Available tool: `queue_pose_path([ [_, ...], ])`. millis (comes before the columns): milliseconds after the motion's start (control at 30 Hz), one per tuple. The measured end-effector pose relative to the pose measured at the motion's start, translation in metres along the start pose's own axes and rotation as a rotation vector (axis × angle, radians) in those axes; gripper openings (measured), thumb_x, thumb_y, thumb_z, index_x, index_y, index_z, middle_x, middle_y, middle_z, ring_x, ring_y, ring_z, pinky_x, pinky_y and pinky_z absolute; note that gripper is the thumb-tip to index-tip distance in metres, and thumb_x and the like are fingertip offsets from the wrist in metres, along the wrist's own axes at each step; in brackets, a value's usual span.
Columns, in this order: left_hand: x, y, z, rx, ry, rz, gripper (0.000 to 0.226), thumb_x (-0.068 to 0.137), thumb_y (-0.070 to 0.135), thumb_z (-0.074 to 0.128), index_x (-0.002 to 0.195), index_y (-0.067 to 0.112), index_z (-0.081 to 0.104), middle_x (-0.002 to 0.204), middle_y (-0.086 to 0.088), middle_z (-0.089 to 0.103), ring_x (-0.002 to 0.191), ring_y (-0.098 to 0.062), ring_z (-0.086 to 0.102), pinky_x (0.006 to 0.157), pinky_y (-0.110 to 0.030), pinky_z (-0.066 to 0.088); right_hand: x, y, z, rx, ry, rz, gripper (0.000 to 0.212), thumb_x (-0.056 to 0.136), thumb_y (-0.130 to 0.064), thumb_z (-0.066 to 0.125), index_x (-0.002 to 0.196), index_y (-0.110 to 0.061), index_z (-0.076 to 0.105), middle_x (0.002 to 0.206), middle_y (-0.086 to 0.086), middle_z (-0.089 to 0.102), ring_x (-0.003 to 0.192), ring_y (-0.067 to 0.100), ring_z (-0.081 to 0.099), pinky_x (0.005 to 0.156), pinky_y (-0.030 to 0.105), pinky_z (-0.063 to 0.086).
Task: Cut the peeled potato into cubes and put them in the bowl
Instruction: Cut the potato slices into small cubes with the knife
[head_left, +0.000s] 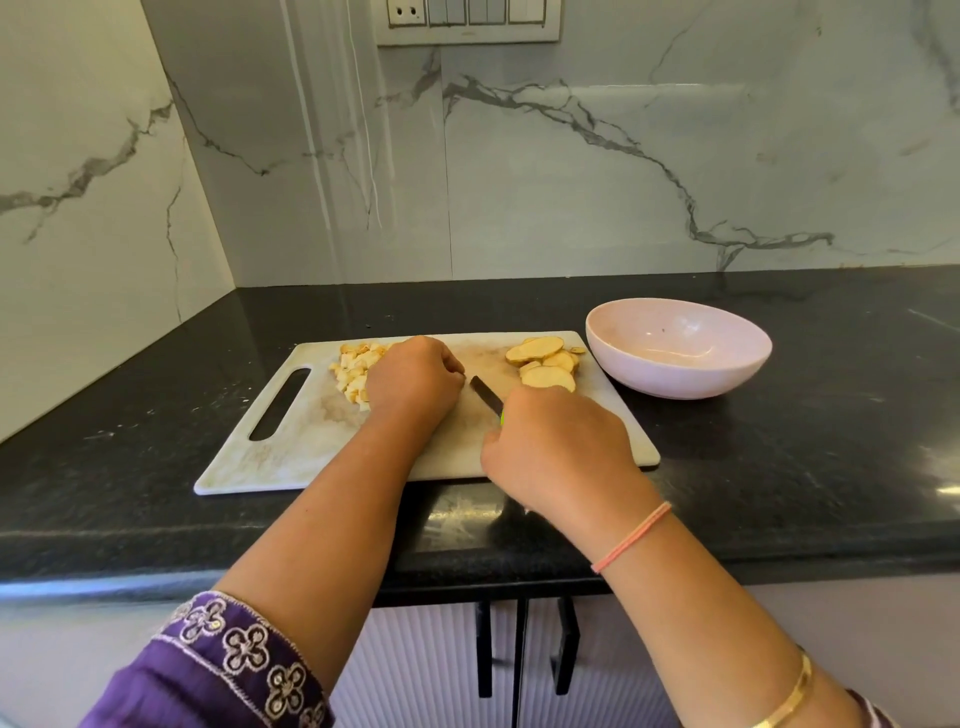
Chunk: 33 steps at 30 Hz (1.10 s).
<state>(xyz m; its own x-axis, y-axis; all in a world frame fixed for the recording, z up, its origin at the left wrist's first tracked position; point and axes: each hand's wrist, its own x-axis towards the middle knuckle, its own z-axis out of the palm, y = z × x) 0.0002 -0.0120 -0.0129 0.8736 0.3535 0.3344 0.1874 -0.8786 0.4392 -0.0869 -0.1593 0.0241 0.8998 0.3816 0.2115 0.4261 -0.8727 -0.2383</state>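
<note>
A white cutting board (291, 457) lies on the black counter. A heap of potato cubes (356, 370) sits at its back left, and several potato slices (543, 358) lie at its back right. My left hand (413, 382) rests curled on the board beside the cubes; what is under its fingers is hidden. My right hand (558, 441) grips a knife (487, 393) with a green handle, its dark blade pointing toward my left hand. An empty pink bowl (727, 376) stands just right of the board.
The black counter (805, 467) runs to a marble wall behind and on the left. A switch panel (467, 21) is on the back wall. Cabinet doors with black handles (485, 654) are below the counter edge.
</note>
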Motion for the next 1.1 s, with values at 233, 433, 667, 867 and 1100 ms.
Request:
queue_pose_path([
  [233, 0.000, -0.003, -0.005, 0.021, 0.047, 0.005, 0.023, 0.091, 0.014, 0.053, 0.100, 0.024, 0.071, 0.103, 0.003, 0.069, 0.092, -0.016, 0.061, 0.065, -0.027, 0.043, 0.009, 0.027, 0.001, 0.117, 0.090, 0.058, 0.025, 0.092, -0.029, 0.042, 0.071, -0.017, 0.046, 0.063, -0.003, 0.044, 0.060, 0.017, 0.043, 0.048, 0.026, 0.025],
  [433, -0.007, 0.005, -0.006, -0.032, 0.011, 0.116, 0.024, 0.089, 0.016, 0.052, 0.101, 0.022, 0.073, 0.102, 0.005, 0.070, 0.093, -0.013, 0.057, 0.074, -0.027, 0.045, 0.033, 0.052, 0.004, 0.272, 0.135, 0.092, 0.024, 0.090, -0.026, 0.045, 0.082, -0.012, 0.063, 0.062, 0.000, 0.051, 0.062, 0.023, 0.050, 0.051, 0.028, 0.032],
  [667, -0.006, 0.006, 0.004, 0.047, 0.001, 0.187, 0.017, 0.090, 0.028, 0.055, 0.095, 0.026, 0.072, 0.097, 0.007, 0.070, 0.098, -0.015, 0.056, 0.080, -0.034, 0.051, 0.051, 0.063, 0.027, 0.464, 0.168, 0.083, 0.029, 0.088, -0.026, 0.049, 0.095, -0.005, 0.067, 0.069, 0.009, 0.061, 0.062, 0.026, 0.053, 0.056, 0.033, 0.043],
  [867, 0.002, -0.004, -0.001, 0.181, 0.105, 0.037, 0.031, 0.091, 0.008, 0.049, 0.105, 0.028, 0.069, 0.110, 0.000, 0.066, 0.112, -0.025, 0.049, 0.088, -0.035, 0.039, 0.057, 0.070, 0.035, 0.598, 0.190, 0.102, 0.027, 0.088, -0.022, 0.049, 0.087, -0.001, 0.065, 0.056, 0.004, 0.044, 0.049, 0.018, 0.038, 0.049, 0.028, 0.031],
  [1100, 0.004, -0.002, -0.001, 0.027, 0.092, 0.044, 0.038, 0.090, -0.006, 0.045, 0.109, 0.018, 0.067, 0.114, -0.004, 0.064, 0.102, -0.023, 0.058, 0.083, -0.032, 0.048, 0.055, 0.073, 0.034, 0.861, 0.181, 0.153, 0.026, 0.090, -0.015, 0.049, 0.070, -0.025, 0.062, 0.035, -0.014, 0.035, 0.043, 0.012, 0.031, 0.046, 0.026, 0.027],
])
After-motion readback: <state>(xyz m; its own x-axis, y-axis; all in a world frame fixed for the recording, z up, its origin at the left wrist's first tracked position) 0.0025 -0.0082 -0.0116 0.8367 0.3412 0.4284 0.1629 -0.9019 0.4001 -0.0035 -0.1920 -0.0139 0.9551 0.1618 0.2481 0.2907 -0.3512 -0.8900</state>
